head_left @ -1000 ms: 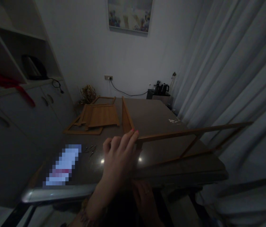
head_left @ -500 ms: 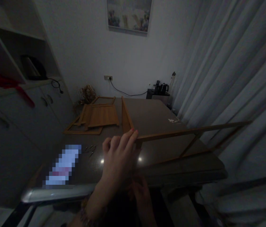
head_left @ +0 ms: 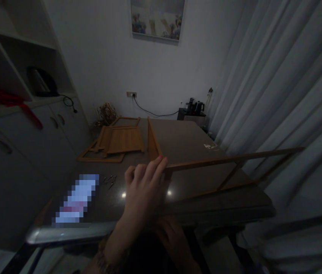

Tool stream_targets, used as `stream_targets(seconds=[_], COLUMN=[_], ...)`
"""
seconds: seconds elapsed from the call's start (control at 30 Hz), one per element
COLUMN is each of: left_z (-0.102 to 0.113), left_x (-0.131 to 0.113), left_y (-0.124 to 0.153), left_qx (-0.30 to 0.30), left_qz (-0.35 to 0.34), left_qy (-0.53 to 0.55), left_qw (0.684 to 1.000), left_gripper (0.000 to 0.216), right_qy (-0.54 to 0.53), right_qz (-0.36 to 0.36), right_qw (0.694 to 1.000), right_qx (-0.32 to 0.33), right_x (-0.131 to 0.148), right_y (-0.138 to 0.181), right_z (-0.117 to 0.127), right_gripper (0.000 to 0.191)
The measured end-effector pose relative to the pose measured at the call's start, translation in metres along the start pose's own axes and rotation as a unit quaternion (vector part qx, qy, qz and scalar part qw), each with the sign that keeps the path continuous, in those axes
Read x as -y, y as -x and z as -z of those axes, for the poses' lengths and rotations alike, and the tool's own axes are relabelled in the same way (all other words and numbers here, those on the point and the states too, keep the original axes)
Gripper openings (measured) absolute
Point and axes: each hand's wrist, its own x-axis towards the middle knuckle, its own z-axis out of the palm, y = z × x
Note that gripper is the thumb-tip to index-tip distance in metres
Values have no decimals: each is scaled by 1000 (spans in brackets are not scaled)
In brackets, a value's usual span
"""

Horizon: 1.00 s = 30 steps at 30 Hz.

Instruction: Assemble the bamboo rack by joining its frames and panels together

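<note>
My left hand is closed over the near corner of a wooden frame, where an upright panel meets a long slatted frame piece reaching right. Its fingertips press on top of that joint. Lower down, by the table's front edge, my right hand has its fingers curled together in shadow, and what they hold is too dark to make out. Several small screws lie on the table left of my left hand. Behind them sit a slatted wooden panel and a flat wooden frame.
A lit, blurred phone lies at the table's left front. White scraps are on the right side. Cabinets stand at left, a curtain hangs at right, and a small stand with a kettle is behind.
My right hand has shifted slightly and turned, its fingers now lower by the table edge. My left hand and the wooden pieces stay in place.
</note>
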Motion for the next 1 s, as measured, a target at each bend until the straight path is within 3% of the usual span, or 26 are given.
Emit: stream_targets(seconds=[0.1,0.2,0.37,0.43,0.67,0.77,0.9,1.0], left_z=[0,-1,-2,-1,-1,-2,-1,-1], left_x=[0,0,2,2,2,1,1,2], left_y=[0,1,3,3,2,2,2,2], left_qx=[9,8,9,19,18,6,15,13], left_qz=[5,5,-5,-8,3,7,-1,-6], left_qy=[5,4,0,0,-3,2,3,-4], left_qw=[1000,1000,1000,1000,1000,1000,1000,1000], left_gripper=[41,41,42,45,47,44,46,46], right_qy=[-39,-106,-262,-279,-168,-159,-220,-336], right_qz=[-19,-83,-266,-268,-150,-109,-160,-269], right_qw=[999,990,921,916,973,981,962,902], right_qx=[0,-44,-111,-102,-59,-21,-9,-36], right_x=[3,8,17,18,9,7,13,24], right_y=[-1,-1,-4,-4,3,4,2,-2], right_z=[-2,-6,-14,-15,-13,-10,-11,-15], right_gripper=[25,29,43,45,30,31,35,48])
